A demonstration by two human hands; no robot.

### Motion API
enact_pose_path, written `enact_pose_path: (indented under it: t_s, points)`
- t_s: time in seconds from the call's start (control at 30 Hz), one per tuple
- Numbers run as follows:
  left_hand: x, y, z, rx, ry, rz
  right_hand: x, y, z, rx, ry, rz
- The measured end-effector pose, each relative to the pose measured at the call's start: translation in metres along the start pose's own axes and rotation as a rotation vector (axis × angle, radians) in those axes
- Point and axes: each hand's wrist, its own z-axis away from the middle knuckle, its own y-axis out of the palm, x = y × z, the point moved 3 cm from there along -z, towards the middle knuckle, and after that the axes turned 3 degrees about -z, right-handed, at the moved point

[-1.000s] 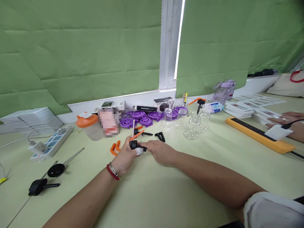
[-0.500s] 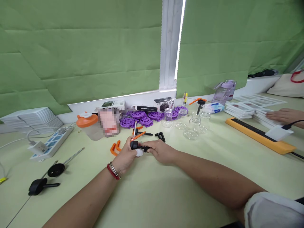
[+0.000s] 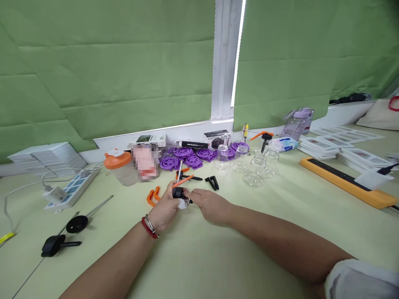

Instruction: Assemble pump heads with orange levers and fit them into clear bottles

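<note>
My left hand grips a small black pump head with an orange lever and a metal rod standing up from it. My right hand meets it from the right, fingertips pinching the black nozzle end of the same part. Both hands hover just above the pale green table. Two orange clips lie left of my left hand. Loose black pieces lie just beyond my right hand.
Purple wheels, small glass jars, boxes and an orange-lidded shaker line the back. A power strip and black plunger parts lie at left. An orange bar and stacked white cards lie at right.
The view shifted slightly, and another person's hand at the right edge is gone from sight. My hands closed in tighter around the pump head; the nozzle is now mostly covered by my right fingers.
</note>
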Motion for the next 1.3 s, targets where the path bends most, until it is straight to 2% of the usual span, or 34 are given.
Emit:
enact_pose_path:
  t_s: [0.1,0.2,0.3,0.4,0.53,0.63,0.77,0.9,1.07,1.3]
  points:
    - [-0.005,0.001,0.002,-0.063,0.035,0.04,0.002,-0.004,-0.001,-0.092,0.0,-0.181]
    - [-0.01,0.002,0.006,-0.145,0.152,-0.02,0.001,-0.005,-0.002,-0.158,0.047,-0.504]
    - [-0.014,0.004,0.01,-0.206,0.318,-0.167,0.0,-0.002,-0.004,-0.126,0.153,-0.875]
    - [-0.013,0.008,0.014,-0.244,0.421,-0.217,0.005,-0.003,-0.005,-0.091,0.211,-1.162]
    - [-0.012,0.009,0.016,-0.22,0.523,-0.233,0.013,-0.01,-0.004,-0.086,0.243,-1.416]
    - [-0.015,0.007,0.017,-0.223,0.618,-0.445,0.017,-0.015,-0.004,-0.076,0.239,-1.56]
    - [-0.018,0.006,0.018,-0.224,0.665,-0.711,0.018,-0.014,-0.002,-0.068,0.307,-1.669]
    - [-0.019,0.008,0.018,-0.234,0.65,-0.837,0.016,-0.011,-0.003,-0.088,0.376,-1.628]
    - [-0.015,0.012,0.017,-0.211,0.581,-0.888,0.014,-0.009,-0.004,-0.103,0.37,-1.573]
    - [-0.006,0.019,0.016,-0.248,0.533,-0.944,0.013,-0.003,-0.002,-0.075,0.391,-1.627]
